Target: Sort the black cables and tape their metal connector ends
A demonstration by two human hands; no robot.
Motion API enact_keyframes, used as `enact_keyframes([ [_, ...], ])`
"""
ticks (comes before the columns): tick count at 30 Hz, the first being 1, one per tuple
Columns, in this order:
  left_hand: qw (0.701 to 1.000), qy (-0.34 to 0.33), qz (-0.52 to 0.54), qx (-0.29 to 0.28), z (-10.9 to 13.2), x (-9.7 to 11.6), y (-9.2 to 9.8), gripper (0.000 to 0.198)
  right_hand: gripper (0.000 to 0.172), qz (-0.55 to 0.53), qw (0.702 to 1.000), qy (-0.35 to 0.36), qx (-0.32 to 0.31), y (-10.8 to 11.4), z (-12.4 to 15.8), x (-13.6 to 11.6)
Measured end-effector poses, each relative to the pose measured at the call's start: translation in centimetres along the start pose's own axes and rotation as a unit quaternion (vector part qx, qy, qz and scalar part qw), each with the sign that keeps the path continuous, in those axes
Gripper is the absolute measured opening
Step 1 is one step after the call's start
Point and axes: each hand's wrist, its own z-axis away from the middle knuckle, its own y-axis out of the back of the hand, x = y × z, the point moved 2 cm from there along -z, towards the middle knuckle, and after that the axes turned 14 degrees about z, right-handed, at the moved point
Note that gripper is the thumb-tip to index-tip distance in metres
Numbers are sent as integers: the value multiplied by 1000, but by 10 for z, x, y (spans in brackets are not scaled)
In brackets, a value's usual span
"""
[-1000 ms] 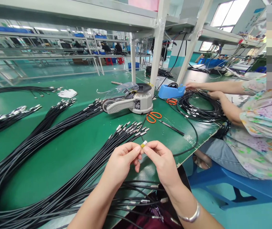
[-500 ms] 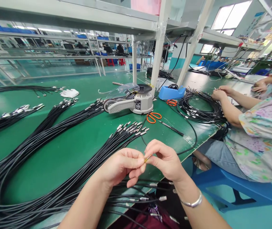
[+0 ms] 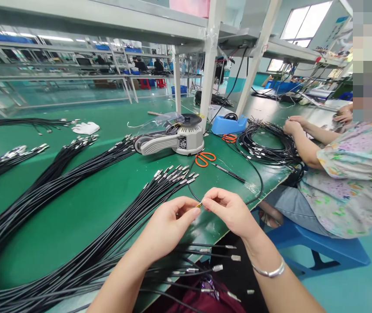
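Note:
Both hands meet in front of me over the bench edge. My left hand (image 3: pixel 172 224) pinches a small yellow-and-silver piece (image 3: pixel 199 204) between thumb and forefinger. From the other side, my right hand (image 3: pixel 226 211) pinches at the same piece with its fingertips; a silver bangle circles that wrist. The piece is too small to make out fully. Beneath and left of my hands runs a thick bundle of black cables (image 3: pixel 120 226) with silver metal connectors (image 3: pixel 172 174). More cable ends (image 3: pixel 217 268) stick out past the bench edge, near my lap.
A grey round tape dispenser (image 3: pixel 186 139) stands mid-bench, with orange-handled scissors (image 3: pixel 205 159) and a black pen-like tool (image 3: pixel 228 172) nearby. A blue tape holder (image 3: pixel 228 125) is behind. At right, a co-worker on a blue stool (image 3: pixel 323 252) handles coiled black cables (image 3: pixel 270 145). A white glove (image 3: pixel 85 128) lies left.
My hands have risen slightly, and the left fingers that hung below are now tucked behind the thumb. The pinched piece stays between both hands. The view has shifted a little right.

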Motion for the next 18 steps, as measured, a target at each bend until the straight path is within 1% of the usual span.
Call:
enact_keyframes([
  [3, 999, -29, -45, 9, -1, 0, -3, 22, 19, 18, 1000, -1, -2, -2, 2, -3],
  [8, 993, -83, -78, 7, -1, -2, -10, 24, 14, 77, 996, 33, -43, 5, 6, -10],
  [9, 994, -79, -78, -1, -1, -2, -9, 24, 14, 85, 995, 35, -46, 7, 7, -10],
  [11, 995, -47, -77, -31, -1, -1, -3, 25, 13, 94, 994, 22, -41, 7, 7, -8],
  [14, 993, 17, -85, -80, 1, 2, 14, 30, 16, 77, 996, -38, -30, 5, 6, 0],
  [16, 990, 44, -93, -94, 2, 2, 25, 29, 18, 61, 995, -79, -26, 3, 5, 5],
  [18, 989, 62, -95, -96, 1, -1, 28, 27, 19, 61, 993, -102, -18, 3, 4, 9],
])
